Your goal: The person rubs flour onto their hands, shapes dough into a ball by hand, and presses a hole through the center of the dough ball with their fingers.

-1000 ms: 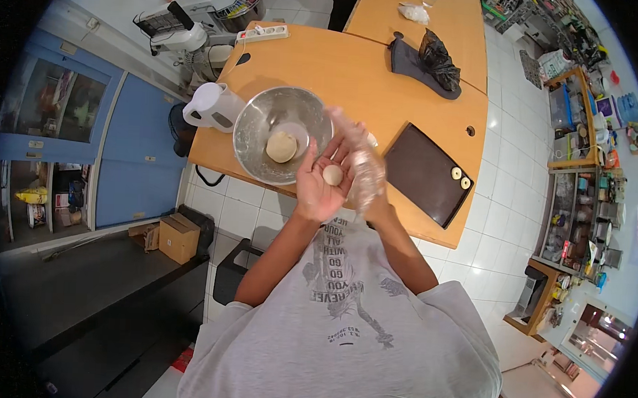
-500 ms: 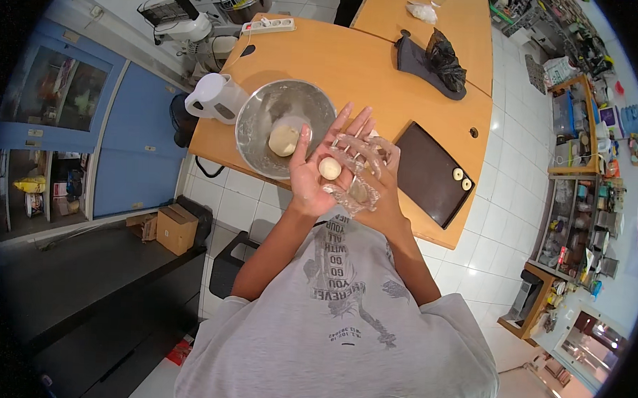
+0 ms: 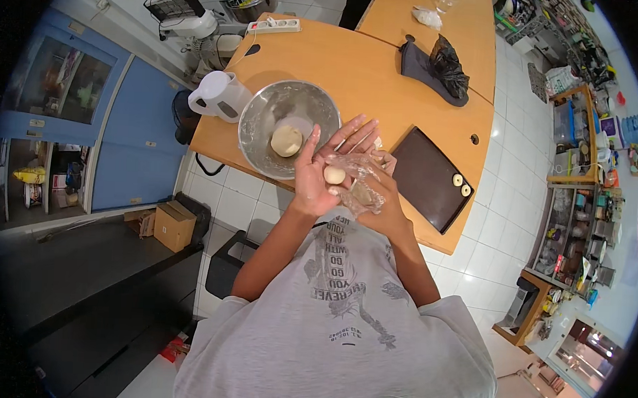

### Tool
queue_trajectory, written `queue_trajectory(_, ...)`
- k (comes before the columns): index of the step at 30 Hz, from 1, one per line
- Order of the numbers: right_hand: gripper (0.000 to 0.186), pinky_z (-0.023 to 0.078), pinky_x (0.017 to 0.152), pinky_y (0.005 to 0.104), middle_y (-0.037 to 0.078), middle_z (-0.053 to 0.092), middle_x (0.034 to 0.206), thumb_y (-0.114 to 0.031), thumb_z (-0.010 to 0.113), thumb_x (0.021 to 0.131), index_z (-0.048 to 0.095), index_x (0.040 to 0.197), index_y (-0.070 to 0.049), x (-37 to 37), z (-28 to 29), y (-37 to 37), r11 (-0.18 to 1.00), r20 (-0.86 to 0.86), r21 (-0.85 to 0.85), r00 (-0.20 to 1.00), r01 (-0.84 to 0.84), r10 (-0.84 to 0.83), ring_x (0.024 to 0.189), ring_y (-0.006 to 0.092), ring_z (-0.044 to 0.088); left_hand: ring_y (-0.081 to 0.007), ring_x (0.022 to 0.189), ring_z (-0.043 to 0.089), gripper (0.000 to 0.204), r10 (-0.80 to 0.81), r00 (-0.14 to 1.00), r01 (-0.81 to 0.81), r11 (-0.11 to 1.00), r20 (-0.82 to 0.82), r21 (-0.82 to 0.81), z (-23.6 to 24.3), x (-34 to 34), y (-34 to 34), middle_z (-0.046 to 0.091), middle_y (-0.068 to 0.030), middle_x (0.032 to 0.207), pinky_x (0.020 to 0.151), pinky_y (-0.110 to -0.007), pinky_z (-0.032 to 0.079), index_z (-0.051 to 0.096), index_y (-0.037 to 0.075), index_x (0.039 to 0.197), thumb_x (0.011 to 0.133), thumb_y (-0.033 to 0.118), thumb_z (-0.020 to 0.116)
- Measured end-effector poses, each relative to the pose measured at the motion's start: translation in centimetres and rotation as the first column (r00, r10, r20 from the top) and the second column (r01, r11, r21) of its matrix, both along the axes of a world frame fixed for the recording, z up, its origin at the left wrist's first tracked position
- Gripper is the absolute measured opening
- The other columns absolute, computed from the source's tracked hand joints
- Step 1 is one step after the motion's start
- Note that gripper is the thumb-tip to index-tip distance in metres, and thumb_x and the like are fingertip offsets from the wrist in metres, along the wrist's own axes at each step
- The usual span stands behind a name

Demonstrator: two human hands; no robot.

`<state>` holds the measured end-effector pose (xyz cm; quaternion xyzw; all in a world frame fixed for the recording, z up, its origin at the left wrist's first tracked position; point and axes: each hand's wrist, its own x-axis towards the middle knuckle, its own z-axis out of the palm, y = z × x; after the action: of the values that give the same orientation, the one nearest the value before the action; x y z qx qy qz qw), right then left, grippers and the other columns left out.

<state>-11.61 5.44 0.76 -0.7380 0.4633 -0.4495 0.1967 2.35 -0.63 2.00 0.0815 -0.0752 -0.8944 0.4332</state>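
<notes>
My left hand (image 3: 311,188) is turned palm up, fingers stretched out and thumb apart. On its palm rests a small pale dough ball (image 3: 334,175). Beside the ball is my right hand (image 3: 386,202), in a loose clear plastic glove (image 3: 365,194); its fingers are partly bent but apart, and crumpled plastic hides some of them. Just beyond my left thumb stands a steel mixing bowl (image 3: 254,143) with a larger lump of dough (image 3: 287,141) in it. Right of my hands, a dark baking tray (image 3: 423,168) carries two small dough rings (image 3: 457,179) near its right edge.
A white electric kettle (image 3: 217,95) stands left of the bowl on the wooden table (image 3: 325,53). Farther back lie a power strip (image 3: 274,26), a black plastic bag (image 3: 449,69) and dark cloth (image 3: 416,64). Blue cabinets (image 3: 133,141) line the left; shelves (image 3: 570,231) the right.
My gloved right hand has shifted slightly against the dough ball, and its fingers are bent more. The ball stays on my left palm. The whole view has moved a little.
</notes>
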Motion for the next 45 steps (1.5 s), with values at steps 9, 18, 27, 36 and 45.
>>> queue_trajectory(9, 0.035, 0.037, 0.116, 0.0521, 0.018, 0.065, 0.136, -0.012, 0.062, 0.1, 0.065, 0.132, 0.0, 0.6, 0.9, -0.7, 0.986, 0.36, 0.008, 0.919, 0.169, -0.161, 0.138, 0.039, 0.053, -0.0296, 0.153, 0.034, 0.073, 0.098, 0.975, -0.055, 0.976, 0.2, -0.21, 0.4, -0.9, 0.0, 0.034, -0.0184, 0.165, 0.128, -0.042, 0.024, 0.033, -0.001, 0.159, 0.11, 0.053, 0.025)
queue_trajectory(18, 0.056, 0.014, 0.126, 0.0527, 0.021, 0.031, 0.167, -0.032, 0.042, 0.109, 0.043, 0.156, -0.002, 3.5, 0.6, -2.4, 0.974, 0.283, 0.046, 0.932, 0.221, -0.225, 0.158, 0.0402, 0.018, -0.0245, 0.149, 0.037, 0.071, 0.256, 0.871, -0.107, 0.932, 0.419, -0.347, -0.4, -2.7, 2.0, 0.038, -0.0126, 0.163, 0.123, -0.038, 0.028, 0.031, 0.001, 0.16, 0.112, 0.053, 0.023)
queue_trajectory(27, 0.059, 0.014, 0.126, 0.0455, 0.018, 0.037, 0.165, -0.039, 0.043, 0.108, 0.046, 0.155, -0.002, 2.7, 0.5, -3.5, 0.999, 0.271, -0.027, 0.962, -0.037, 0.043, 0.157, 0.033, 0.026, -0.0202, 0.146, 0.04, 0.074, 0.199, 0.844, -0.121, 0.975, 0.498, -0.185, -0.2, -2.9, 3.6, 0.041, -0.0095, 0.16, 0.123, -0.036, 0.027, 0.03, 0.001, 0.161, 0.112, 0.056, 0.022)
queue_trajectory(36, 0.052, 0.015, 0.125, 0.0532, 0.019, 0.044, 0.16, -0.028, 0.045, 0.107, 0.052, 0.149, 0.002, 3.0, 0.9, -3.8, 0.995, 0.232, -0.043, 0.968, -0.093, 0.101, 0.154, 0.0392, 0.03, -0.0255, 0.159, 0.016, 0.071, 0.243, 0.957, -0.136, 0.857, 0.157, -0.496, -1.2, -3.2, 2.3, 0.02, -0.0124, 0.172, 0.13, -0.038, 0.01, 0.022, 0.003, 0.163, 0.111, 0.051, 0.025)
queue_trajectory(45, 0.048, 0.028, 0.122, 0.0519, 0.023, 0.05, 0.154, -0.012, 0.056, 0.097, 0.055, 0.143, 0.001, 3.6, -0.9, -3.3, 0.979, 0.255, -0.162, 0.953, -0.124, 0.163, 0.147, 0.0457, 0.041, -0.0236, 0.159, 0.018, 0.068, 0.208, 0.975, -0.195, 0.97, 0.08, -0.149, -4.7, -2.4, 1.2, 0.017, -0.0127, 0.173, 0.13, -0.038, 0.014, 0.016, 0.008, 0.166, 0.113, 0.05, 0.022)
